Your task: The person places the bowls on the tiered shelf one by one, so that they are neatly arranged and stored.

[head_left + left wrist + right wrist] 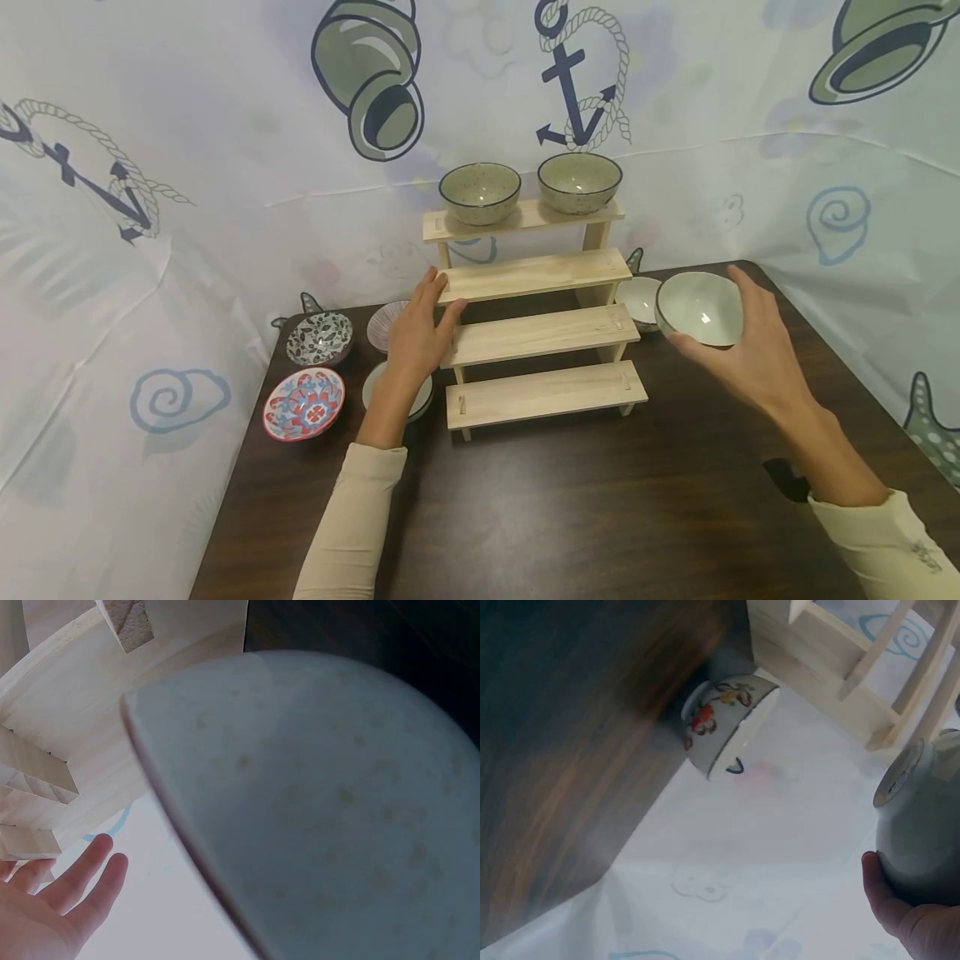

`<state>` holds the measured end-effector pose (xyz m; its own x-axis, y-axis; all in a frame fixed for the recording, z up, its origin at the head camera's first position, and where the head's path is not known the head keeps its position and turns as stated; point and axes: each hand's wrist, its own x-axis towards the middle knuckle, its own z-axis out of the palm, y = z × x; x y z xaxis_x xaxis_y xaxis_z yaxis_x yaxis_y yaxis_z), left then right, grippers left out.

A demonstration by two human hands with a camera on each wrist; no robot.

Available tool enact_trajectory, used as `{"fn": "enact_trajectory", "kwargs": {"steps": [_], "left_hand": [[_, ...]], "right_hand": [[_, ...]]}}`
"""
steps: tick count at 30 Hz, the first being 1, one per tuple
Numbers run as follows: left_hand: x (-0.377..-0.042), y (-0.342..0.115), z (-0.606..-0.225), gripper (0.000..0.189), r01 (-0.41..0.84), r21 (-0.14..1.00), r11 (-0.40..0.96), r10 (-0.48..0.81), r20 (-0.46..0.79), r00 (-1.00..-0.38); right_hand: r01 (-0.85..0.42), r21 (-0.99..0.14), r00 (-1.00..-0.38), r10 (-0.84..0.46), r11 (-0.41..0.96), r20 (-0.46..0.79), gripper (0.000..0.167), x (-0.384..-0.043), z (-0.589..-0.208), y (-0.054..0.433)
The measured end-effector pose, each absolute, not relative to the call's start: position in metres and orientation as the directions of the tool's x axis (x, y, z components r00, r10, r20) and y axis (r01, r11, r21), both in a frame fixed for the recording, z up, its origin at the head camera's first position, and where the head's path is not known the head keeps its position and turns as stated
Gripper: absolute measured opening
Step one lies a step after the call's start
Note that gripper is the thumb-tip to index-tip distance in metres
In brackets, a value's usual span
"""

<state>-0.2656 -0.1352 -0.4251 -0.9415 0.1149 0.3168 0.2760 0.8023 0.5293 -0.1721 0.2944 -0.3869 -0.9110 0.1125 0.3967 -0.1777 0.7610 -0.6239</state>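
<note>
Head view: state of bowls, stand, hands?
Stand: upright
Top bowls: upright, shelved
White bowl: held aloft
Floral bowl: upright
Leaf bowl: upright
Red-patterned bowl: upright
Striped bowl: upright, partly hidden
Dark-sided bowl: upright, partly hidden
Left hand: at stand, contact unclear
Right hand: grips white bowl

Dark table [555, 517]: I could pass in front.
Wooden stand [543, 396]: blocked me — middle.
Flowered bowl [724, 735]: obstructed — low, right.

dark wooden table [562, 517], pale fabric backdrop [232, 92], printed anchors [570, 96], spiral shells [167, 400]
</note>
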Motion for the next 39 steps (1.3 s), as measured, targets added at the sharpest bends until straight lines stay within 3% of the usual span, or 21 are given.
{"fn": "enact_trajectory", "kwargs": {"steps": [39], "left_hand": [[-0.265, -0.136, -0.423, 0.065, 0.289, 0.524, 0.801, 0.117, 0.337, -0.934]], "right_hand": [[-0.297, -0.631, -0.885, 0.041, 0.717, 0.463, 0.110, -0.151, -0.338, 0.246]]}}
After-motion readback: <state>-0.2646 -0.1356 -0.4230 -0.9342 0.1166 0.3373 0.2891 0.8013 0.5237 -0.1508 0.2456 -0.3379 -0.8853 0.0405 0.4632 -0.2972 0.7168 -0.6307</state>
